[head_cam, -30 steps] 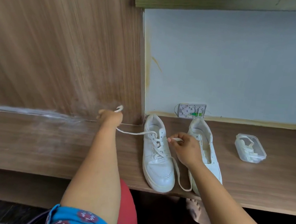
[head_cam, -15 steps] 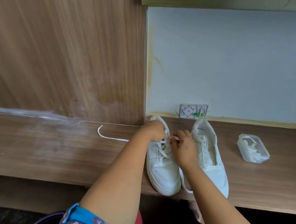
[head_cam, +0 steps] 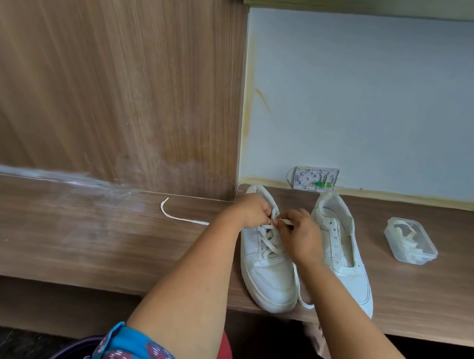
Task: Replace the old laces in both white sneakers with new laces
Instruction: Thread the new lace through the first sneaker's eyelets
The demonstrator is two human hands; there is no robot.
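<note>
Two white sneakers stand side by side on the wooden shelf (head_cam: 77, 235), toes toward me. The left sneaker (head_cam: 270, 279) carries a white lace (head_cam: 180, 218) through its eyelets; one loose end trails left across the shelf, the other hangs between the shoes. My left hand (head_cam: 251, 211) and my right hand (head_cam: 300, 235) meet over its top eyelets, both pinching the lace there. The right sneaker (head_cam: 347, 261) has bare eyelets and no lace.
A clear plastic box (head_cam: 410, 241) with several white laces inside sits on the shelf at the right. A small wall socket plate (head_cam: 315, 178) is behind the shoes. A wooden panel rises at the back left.
My left hand, which held the lace end stretched out to the left, has let it drop on the shelf and come to the left sneaker's top eyelets beside my right hand.
</note>
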